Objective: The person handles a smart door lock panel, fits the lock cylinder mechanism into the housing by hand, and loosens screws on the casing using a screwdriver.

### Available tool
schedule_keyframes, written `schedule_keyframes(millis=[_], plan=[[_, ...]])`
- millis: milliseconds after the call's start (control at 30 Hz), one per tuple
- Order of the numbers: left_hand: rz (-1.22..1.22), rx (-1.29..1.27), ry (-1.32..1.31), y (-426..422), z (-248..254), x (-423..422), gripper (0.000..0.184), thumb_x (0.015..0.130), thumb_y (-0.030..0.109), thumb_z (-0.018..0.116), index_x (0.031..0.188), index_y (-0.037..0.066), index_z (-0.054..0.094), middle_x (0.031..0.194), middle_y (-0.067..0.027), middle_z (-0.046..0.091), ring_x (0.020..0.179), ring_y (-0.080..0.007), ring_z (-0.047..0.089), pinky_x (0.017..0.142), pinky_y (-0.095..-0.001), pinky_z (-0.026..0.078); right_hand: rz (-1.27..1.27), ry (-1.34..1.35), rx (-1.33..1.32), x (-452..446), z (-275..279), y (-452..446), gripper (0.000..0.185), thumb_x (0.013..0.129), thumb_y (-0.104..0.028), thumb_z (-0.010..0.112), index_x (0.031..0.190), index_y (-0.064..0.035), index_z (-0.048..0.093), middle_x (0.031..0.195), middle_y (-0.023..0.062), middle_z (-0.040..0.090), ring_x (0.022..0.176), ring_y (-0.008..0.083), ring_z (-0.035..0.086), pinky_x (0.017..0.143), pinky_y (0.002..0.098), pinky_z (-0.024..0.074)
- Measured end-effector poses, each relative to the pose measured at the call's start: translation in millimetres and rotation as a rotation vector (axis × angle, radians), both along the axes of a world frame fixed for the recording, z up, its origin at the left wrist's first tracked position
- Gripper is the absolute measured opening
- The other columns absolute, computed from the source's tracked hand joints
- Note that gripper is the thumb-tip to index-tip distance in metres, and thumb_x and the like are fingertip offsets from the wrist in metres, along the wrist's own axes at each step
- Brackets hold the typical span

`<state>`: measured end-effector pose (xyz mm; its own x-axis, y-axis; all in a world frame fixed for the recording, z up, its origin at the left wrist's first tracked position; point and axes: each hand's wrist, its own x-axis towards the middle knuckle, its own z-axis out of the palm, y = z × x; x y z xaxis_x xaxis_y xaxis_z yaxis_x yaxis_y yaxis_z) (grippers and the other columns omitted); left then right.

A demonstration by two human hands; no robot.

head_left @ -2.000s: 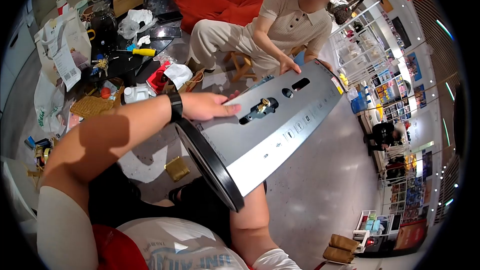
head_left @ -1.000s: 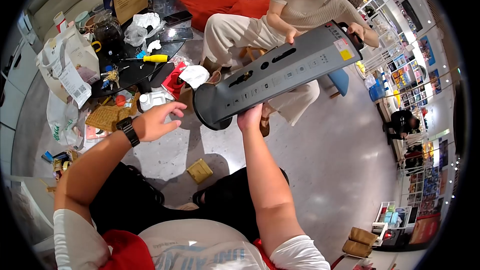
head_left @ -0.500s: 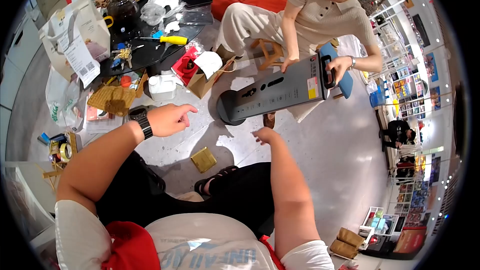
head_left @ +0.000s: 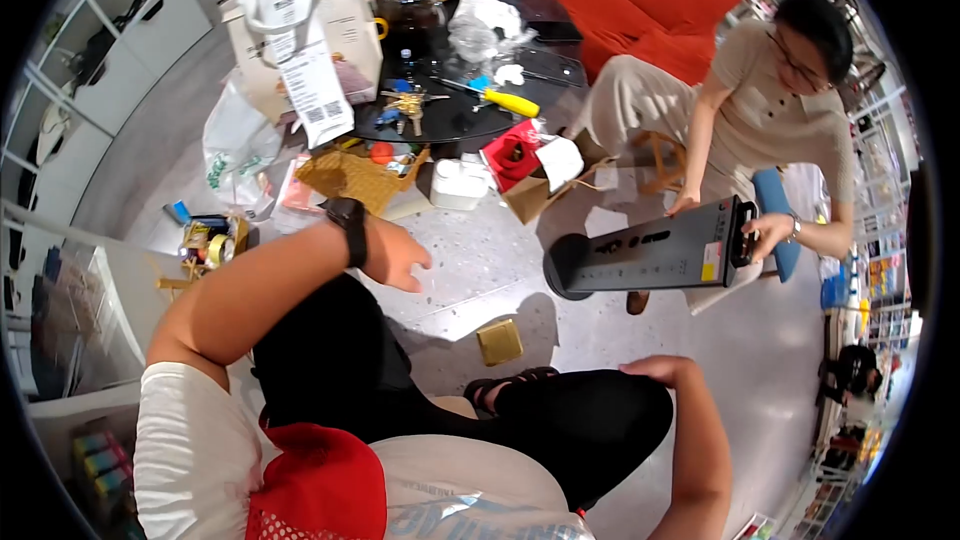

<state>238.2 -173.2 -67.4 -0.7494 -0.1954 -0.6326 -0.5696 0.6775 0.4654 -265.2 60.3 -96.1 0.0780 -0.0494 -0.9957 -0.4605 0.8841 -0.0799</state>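
Note:
My left hand (head_left: 395, 256) hangs over the floor in front of my left thigh, a dark watch on its wrist. Its fingers are loosely bent and hold nothing. My right hand (head_left: 658, 368) lies on my right knee, fingers stretched out. Across from me a seated person (head_left: 790, 100) holds a long dark grey box (head_left: 655, 252) with both hands, one at its handle end and one along its top edge. A round black disc (head_left: 566, 268) is at the box's other end, near the floor. A gold square box (head_left: 500, 342) lies on the floor between my feet and that disc.
On the black round table (head_left: 455, 122) are a yellow-handled screwdriver (head_left: 512, 102), keys (head_left: 412, 110), a glass pot (head_left: 410, 10) and a paper bag (head_left: 300, 50). A white jug (head_left: 460, 183) and a red bag (head_left: 512, 147) stand below. An orange beanbag (head_left: 630, 0) is behind.
The view has turned left. My right hand has moved from beside the grey box down to my knee. My left hand, earlier pointing toward the box, has drawn back with its fingers more relaxed.

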Motion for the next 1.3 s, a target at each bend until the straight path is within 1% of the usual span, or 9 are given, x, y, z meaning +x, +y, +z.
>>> schedule_keyframes(millis=[67, 133, 200, 367, 467, 600, 733, 1000, 1300], plan=[[0.146, 0.237, -0.029, -14, -21, 50, 0.07, 0.092, 0.059, 0.056, 0.142, 0.011, 0.051, 0.133, -0.0149, 0.062, 0.124, -0.028, 0.058, 0.105, -0.037, 0.043, -0.116, -0.008, -0.064, -24, -9, 15, 0.058, 0.094, -0.051, 0.063, 0.127, -0.0042, 0.065, 0.126, 0.0074, 0.067, 0.116, 0.0199, 0.06, 0.108, 0.0317, 0.0395], [0.184, 0.136, -0.155, -5, -25, 87, 0.068, 0.093, 0.06, 0.053, 0.139, 0.01, 0.055, 0.134, -0.016, 0.061, 0.125, -0.0297, 0.056, 0.106, -0.0377, 0.041, -0.078, 0.066, -0.02, 3, 9, 6, 0.055, 0.094, -0.048, 0.063, 0.128, -0.0047, 0.065, 0.127, 0.0078, 0.066, 0.116, 0.02, 0.06, 0.107, 0.0323, 0.0406], [0.324, 0.308, -0.099, 5, -19, 106, 0.07, 0.093, 0.064, 0.051, 0.136, 0.009, 0.057, 0.134, -0.0169, 0.06, 0.126, -0.0311, 0.055, 0.106, -0.0377, 0.04, -0.038, 0.112, -0.007, 16, 12, 1, 0.054, 0.094, -0.046, 0.063, 0.129, -0.0052, 0.065, 0.128, 0.0082, 0.066, 0.116, 0.0202, 0.06, 0.106, 0.0329, 0.0416], [0.271, 0.068, -0.153, 23, -6, 97, 0.057, 0.091, 0.055, 0.053, 0.124, 0.01, 0.066, 0.114, -0.0183, 0.069, 0.106, -0.037, 0.064, 0.095, -0.0432, 0.048, 0.13, 0.174, -0.045, 27, 14, -7, 0.056, 0.096, -0.048, 0.057, 0.13, -0.0051, 0.064, 0.128, 0.0099, 0.066, 0.117, 0.0228, 0.061, 0.106, 0.034, 0.042], [0.167, -0.139, -0.25, 30, -2, 83, 0.051, 0.09, 0.05, 0.055, 0.116, 0.009, 0.069, 0.106, -0.0182, 0.071, 0.097, -0.0391, 0.066, 0.088, -0.0457, 0.051, 0.57, 0.286, -0.15, 55, 35, -24, 0.061, 0.097, -0.055, 0.048, 0.129, -0.0053, 0.065, 0.131, 0.0134, 0.065, 0.12, 0.0278, 0.061, 0.107, 0.0365, 0.0416], [0.16, -0.274, -0.159, 36, 31, 58, 0.045, 0.087, 0.045, 0.061, 0.108, 0.007, 0.071, 0.097, -0.0199, 0.071, 0.09, -0.0385, 0.067, 0.081, -0.0475, 0.053, 0.944, 0.464, -0.193, 64, 9, -18, 0.069, 0.096, -0.061, 0.04, 0.125, -0.005, 0.066, 0.132, 0.0176, 0.062, 0.122, 0.0341, 0.058, 0.106, 0.0411, 0.0424], [0.15, -0.144, 0.328, 44, 33, 21, 0.043, 0.087, 0.042, 0.063, 0.111, 0.007, 0.066, 0.091, -0.0208, 0.07, 0.088, -0.0394, 0.067, 0.078, -0.0487, 0.053, 1.104, 0.464, -0.251, 109, 31, -30, 0.072, 0.092, -0.066, 0.044, 0.124, -0.0057, 0.067, 0.125, 0.0195, 0.065, 0.119, 0.0371, 0.06, 0.102, 0.0441, 0.0454], [-0.314, -0.029, 0.182, 99, 42, -73, 0.035, 0.088, 0.034, 0.059, 0.1, 0.002, 0.067, 0.084, -0.0199, 0.07, 0.08, -0.0399, 0.068, 0.072, -0.0502, 0.055, 0.963, 0.319, -0.58, 138, 12, -42, 0.056, 0.092, -0.051, 0.056, 0.125, -0.0067, 0.065, 0.116, 0.0205, 0.069, 0.112, 0.0382, 0.063, 0.097, 0.0453, 0.0484], [-0.307, 0.072, 0.128, 93, -14, -80, 0.03, 0.09, 0.032, 0.057, 0.097, 0.005, 0.068, 0.08, -0.0171, 0.07, 0.077, -0.0383, 0.069, 0.07, -0.0489, 0.055, 0.882, 0.09, -0.684, 178, -27, -67, 0.045, 0.093, -0.037, 0.058, 0.125, -0.0069, 0.064, 0.108, 0.0191, 0.07, 0.104, 0.0386, 0.064, 0.09, 0.0463, 0.0503]])
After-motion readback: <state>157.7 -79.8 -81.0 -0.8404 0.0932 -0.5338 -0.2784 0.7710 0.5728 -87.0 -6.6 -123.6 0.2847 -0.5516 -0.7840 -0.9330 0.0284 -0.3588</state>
